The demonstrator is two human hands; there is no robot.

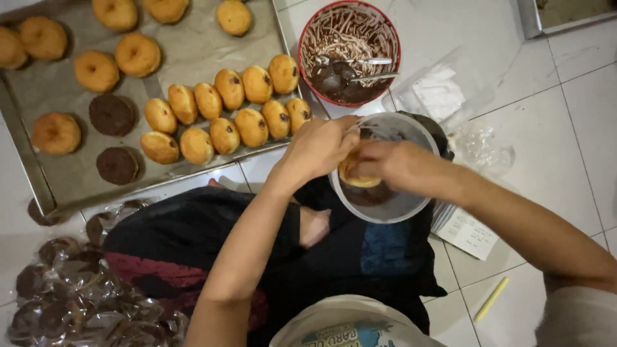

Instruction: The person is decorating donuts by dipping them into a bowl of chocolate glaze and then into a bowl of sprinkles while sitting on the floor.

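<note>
— Tray point(38, 186) far left, rim close to knee?
— Yes. Left hand point(318, 148) and right hand point(395, 164) both gripping bun point(355, 175) over grey bowl point(385, 209); red bowl point(350, 51) just behind; bare tiles point(559, 141) rightward.

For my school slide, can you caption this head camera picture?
Two hands, left hand and right hand, hold a doughnut over a clear bowl, beside a tray.

Clear plastic bags of dark chocolate-coated doughnuts point(71, 295) heaped at lower left on the floor, empty clear plastic wrappers point(443, 96) crumpled right of the red bowl, white printed paper sheet point(469, 232) lying flat under the right forearm
</note>
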